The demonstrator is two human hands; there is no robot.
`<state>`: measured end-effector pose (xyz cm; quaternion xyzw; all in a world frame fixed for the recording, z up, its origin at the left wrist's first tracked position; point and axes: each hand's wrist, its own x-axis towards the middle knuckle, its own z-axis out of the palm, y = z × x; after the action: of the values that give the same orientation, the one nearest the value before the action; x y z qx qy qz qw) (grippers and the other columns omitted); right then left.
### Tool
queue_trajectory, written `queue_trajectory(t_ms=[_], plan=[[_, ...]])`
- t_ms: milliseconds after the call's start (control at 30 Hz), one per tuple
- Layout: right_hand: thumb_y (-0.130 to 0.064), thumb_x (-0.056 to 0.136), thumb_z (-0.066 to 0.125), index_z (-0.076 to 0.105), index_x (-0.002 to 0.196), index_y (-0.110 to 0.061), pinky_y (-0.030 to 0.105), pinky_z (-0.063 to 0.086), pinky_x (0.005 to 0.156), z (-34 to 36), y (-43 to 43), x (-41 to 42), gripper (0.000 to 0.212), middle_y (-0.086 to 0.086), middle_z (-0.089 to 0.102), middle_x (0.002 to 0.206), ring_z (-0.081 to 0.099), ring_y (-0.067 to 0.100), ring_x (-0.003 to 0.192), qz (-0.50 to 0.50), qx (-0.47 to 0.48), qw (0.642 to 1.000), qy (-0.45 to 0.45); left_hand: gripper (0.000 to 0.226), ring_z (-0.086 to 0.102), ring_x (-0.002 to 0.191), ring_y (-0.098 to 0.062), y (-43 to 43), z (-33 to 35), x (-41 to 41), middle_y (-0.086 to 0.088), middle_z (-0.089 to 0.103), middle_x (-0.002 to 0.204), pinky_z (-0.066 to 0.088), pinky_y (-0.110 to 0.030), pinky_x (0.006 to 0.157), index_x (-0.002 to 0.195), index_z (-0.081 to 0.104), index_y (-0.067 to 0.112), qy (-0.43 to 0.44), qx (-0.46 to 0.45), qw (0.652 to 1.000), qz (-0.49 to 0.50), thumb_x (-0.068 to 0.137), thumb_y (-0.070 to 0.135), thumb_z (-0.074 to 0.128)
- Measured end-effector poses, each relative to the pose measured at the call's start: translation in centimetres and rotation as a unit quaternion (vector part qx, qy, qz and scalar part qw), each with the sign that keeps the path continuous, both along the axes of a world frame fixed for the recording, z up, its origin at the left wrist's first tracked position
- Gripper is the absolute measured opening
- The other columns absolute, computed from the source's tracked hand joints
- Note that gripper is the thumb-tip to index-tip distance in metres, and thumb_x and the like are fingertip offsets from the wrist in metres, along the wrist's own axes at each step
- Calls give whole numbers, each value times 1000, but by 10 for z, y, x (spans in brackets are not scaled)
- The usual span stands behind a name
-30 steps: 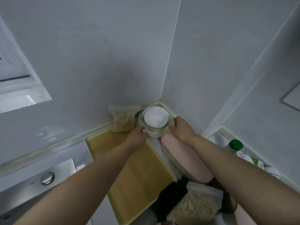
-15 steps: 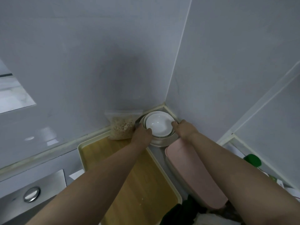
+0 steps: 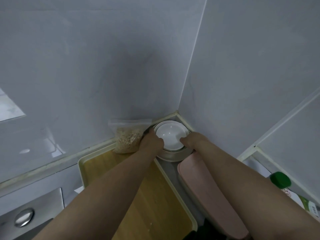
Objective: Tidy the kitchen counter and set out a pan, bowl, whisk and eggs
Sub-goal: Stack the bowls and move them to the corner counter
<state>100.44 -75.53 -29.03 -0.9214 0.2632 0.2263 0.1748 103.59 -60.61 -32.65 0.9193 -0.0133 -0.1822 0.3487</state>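
The grip of the left hand (image 3: 152,143) and right hand (image 3: 191,141) closes on opposite sides of the white bowl (image 3: 170,135). Nearer lie a wooden tray (image 3: 102,164) and a pink box (image 3: 207,185); the bowl sits, seemingly on a stack, in the far corner of the counter (image 3: 169,171), beside a grain bag (image 3: 127,138).

Left arm (image 3: 112,193) and right arm (image 3: 242,179) are bare along their visible length; left hand (image 3: 152,142) and right hand (image 3: 194,141) are likewise bare.

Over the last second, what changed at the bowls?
Both hands closed in: left hand and right hand now grip the top bowl, thumbs over its rim. Stack still in the corner, not lifted; grain bag, tray, pink box unchanged.
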Motion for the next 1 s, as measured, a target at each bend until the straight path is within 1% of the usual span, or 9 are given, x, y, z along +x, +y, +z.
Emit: queue_trajectory(t_ms=[167, 267, 367, 433, 533, 600, 733, 800, 1000], plan=[[-39, 95, 46, 46, 136, -8, 32, 38, 104, -6, -2, 8, 51, 10, 48, 141, 47, 26, 127, -25, 18, 999, -13, 67, 48, 121, -33, 1, -2, 3, -12, 44, 139, 46, -38, 96, 148, 18, 17, -20, -6, 1000, -19, 89, 20, 52], [-37, 94, 51, 48, 134, -6, 31, 39, 99, -5, -6, 8, 51, 11, 51, 137, 50, 26, 124, -27, 38, 999, -12, 64, 53, 115, -33, 1, -3, 6, -14, 48, 133, 50, -40, 92, 145, 22, 17, -20, 8, 999, -27, 89, 21, 52], [-31, 89, 58, 55, 126, -5, 29, 44, 89, -8, -10, 10, 45, 12, 57, 128, 56, 27, 114, -43, 51, 998, -20, 63, 55, 111, -34, -2, -4, 9, -16, 50, 130, 51, -40, 89, 143, 21, 17, -12, 24, 999, -23, 88, 21, 52], [-25, 86, 61, 59, 120, -4, 29, 47, 82, -10, -12, 12, 40, 13, 61, 121, 60, 28, 105, -62, 72, 995, -32, 64, 53, 114, -35, -4, -4, 9, -18, 46, 133, 49, -39, 89, 143, 20, 17, -8, 33, 999, -21, 87, 21, 52], [-17, 81, 62, 62, 116, -4, 32, 51, 80, -10, -14, 12, 37, 13, 65, 106, 61, 26, 90, -93, 109, 988, -59, 64, 49, 118, -36, -5, -5, 9, -19, 41, 137, 46, -40, 92, 143, 19, 17, -4, 35, 999, -14, 88, 22, 51], [-16, 79, 61, 63, 114, -4, 33, 51, 81, -10, -15, 12, 37, 11, 64, 99, 64, 28, 95, -107, 123, 983, -81, 65, 50, 117, -36, -5, -6, 9, -19, 39, 138, 47, -40, 92, 144, 18, 16, 2, 26, 1000, -9, 89, 23, 52], [-17, 81, 59, 60, 118, -3, 36, 50, 92, -7, -12, 12, 39, 16, 63, 118, 60, 31, 109, -119, 122, 979, -114, 66, 49, 117, -36, -5, -5, 6, -19, 39, 137, 48, -43, 94, 143, 18, 13, 20, -4, 1000, 9, 89, 26, 54], [-18, 85, 56, 59, 119, 0, 35, 47, 96, -4, -9, 14, 39, 18, 61, 122, 58, 31, 113, -110, 112, 979, -127, 66, 47, 121, -37, -5, -3, 6, -20, 39, 138, 47, -44, 96, 143, 18, 11, 24, -20, 999, 24, 90, 25, 54], [-24, 86, 55, 62, 114, 1, 35, 42, 101, -1, -4, 10, 38, 18, 63, 117, 57, 31, 113, -146, 104, 968, -176, 71, 38, 132, -36, -6, 4, 3, -18, 32, 146, 39, -45, 106, 148, 16, 13, 19, -107, 992, 67, 90, 17, 55]])
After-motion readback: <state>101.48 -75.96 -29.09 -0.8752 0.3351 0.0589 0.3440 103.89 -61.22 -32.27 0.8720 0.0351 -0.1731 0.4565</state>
